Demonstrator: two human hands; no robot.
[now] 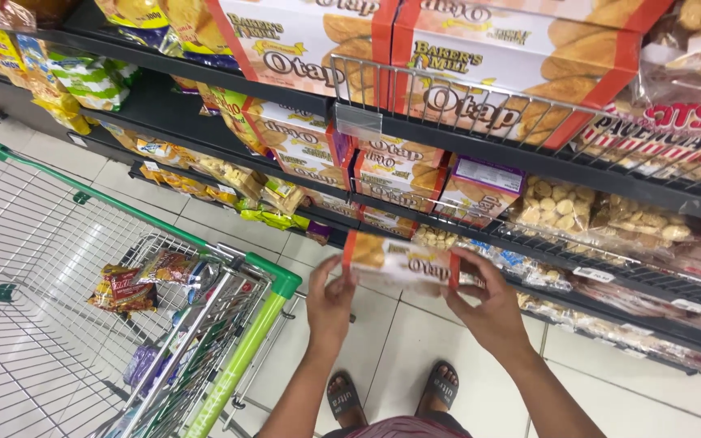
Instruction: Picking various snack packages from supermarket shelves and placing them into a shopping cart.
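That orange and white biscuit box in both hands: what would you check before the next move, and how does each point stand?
1. Left hand on the biscuit box: ok, it grips the left end.
2. Right hand on the box: ok, fingers wrap the right end.
3. Box clear of the shelves: ok, held in front of them.
4. Room in the trolley: ok, only a few snack packets inside.
5. Box undamaged: cannot tell, it is blurred.

cart (58, 243): cut off left, bottom | feet (440, 385): heels hidden (by shirt) | box (399, 261): blurred
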